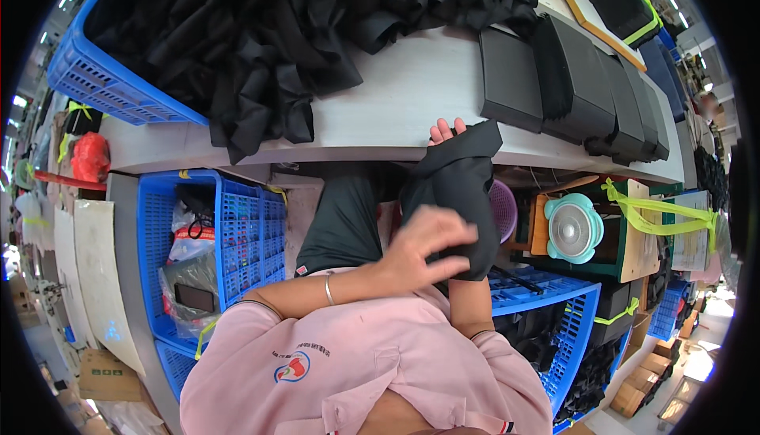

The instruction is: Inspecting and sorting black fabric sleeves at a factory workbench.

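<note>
A black cloth piece (455, 189), shaped like a tube or pouch, covers my right forearm and most of my right hand. Only the fingertips of my right hand (446, 132) show past its far end, stretched out by the table edge. My palm and thumb on that side are hidden under the cloth. My left hand (423, 249), a bangle on its wrist, is over the near part of the cloth. Its thumb and fingers are spread apart and somewhat blurred; whether they touch the cloth is unclear.
Ahead on the grey table (412, 71) lies a heap of black cloth pieces (261, 31), partly in a blue crate (119, 71). Flat black stacks (570, 79) stand at the right. Blue crates (253, 229) flank my legs. A turquoise fan (574, 229) sits to the right.
</note>
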Available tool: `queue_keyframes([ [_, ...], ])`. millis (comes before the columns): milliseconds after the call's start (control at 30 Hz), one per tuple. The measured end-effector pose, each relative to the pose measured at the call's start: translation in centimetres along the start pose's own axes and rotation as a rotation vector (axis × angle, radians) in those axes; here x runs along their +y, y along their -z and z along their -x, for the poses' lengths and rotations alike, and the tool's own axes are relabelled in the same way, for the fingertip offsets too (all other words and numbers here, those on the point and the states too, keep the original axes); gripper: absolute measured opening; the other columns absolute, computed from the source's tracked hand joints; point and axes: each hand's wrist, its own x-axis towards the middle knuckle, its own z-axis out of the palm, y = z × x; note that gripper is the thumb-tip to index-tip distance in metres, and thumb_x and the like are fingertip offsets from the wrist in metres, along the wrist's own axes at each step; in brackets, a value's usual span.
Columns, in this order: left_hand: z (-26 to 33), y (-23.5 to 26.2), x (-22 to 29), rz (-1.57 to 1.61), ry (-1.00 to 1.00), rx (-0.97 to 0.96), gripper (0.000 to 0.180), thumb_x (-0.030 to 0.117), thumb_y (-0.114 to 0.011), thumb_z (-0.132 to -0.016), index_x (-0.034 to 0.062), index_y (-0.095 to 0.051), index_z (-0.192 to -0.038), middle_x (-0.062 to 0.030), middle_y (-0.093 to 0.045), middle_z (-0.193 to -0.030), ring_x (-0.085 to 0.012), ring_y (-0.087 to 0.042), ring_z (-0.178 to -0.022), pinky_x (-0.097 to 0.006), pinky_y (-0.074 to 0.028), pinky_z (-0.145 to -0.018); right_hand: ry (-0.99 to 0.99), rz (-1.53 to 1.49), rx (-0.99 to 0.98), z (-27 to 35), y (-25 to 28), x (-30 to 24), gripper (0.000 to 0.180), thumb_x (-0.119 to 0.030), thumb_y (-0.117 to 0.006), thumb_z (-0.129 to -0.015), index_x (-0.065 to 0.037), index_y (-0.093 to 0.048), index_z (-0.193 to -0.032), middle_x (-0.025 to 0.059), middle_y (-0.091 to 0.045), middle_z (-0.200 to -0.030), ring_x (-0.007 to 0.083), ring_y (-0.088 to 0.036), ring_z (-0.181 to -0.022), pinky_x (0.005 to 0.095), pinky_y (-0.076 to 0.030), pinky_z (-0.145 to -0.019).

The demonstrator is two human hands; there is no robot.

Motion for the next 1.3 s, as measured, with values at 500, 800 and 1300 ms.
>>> queue_keyframes([
  [500, -4.4, 2.5, -7.8, 0.129, 0.395, 0.204, 0.02, 0.024, -0.066, -0.092, 0.0076, -0.072, -0.102, -0.0106, -0.056, -0.134, -0.0267, -0.039, -0.134, -0.04, -0.03, -0.111, 0.071, 0.3, 0.083, 3.6, 0.3, 0.6, 0.055, -0.027, -0.061, -0.097, -0.008, -0.038, -0.144, 0.0105, -0.044, -0.143, 0.0259, -0.055, -0.118, 0.039, -0.048, -0.1],
  [800, -3.5, 2.0, -6.8, 0.135, 0.364, 0.165, 0.013, 0.019, -0.07, -0.087, 0.0071, -0.07, -0.093, -0.0094, -0.054, -0.139, -0.0244, -0.042, -0.132, -0.039, -0.03, -0.11, 0.197, 0.29, -0.108, 3.4, 2.3, 0.7, 0.053, -0.026, -0.062, -0.096, -0.004, -0.043, -0.141, 0.0126, -0.049, -0.138, 0.024, -0.055, -0.119, 0.037, -0.047, -0.099],
  [1300, -6.2, 3.9, -5.3, -0.186, 0.224, 0.508, 0.037, 0.007, -0.073, -0.08, 0.0041, -0.056, -0.113, -0.0169, -0.045, -0.143, -0.0324, -0.041, -0.133, -0.043, -0.032, -0.111, 0.363, 0.35, 0.029, 12.1, 5.9, -0.7, 0.046, -0.024, -0.058, -0.098, -0.002, -0.047, -0.137, 0.0125, -0.052, -0.134, 0.0204, -0.053, -0.121, 0.0337, -0.045, -0.101],
])
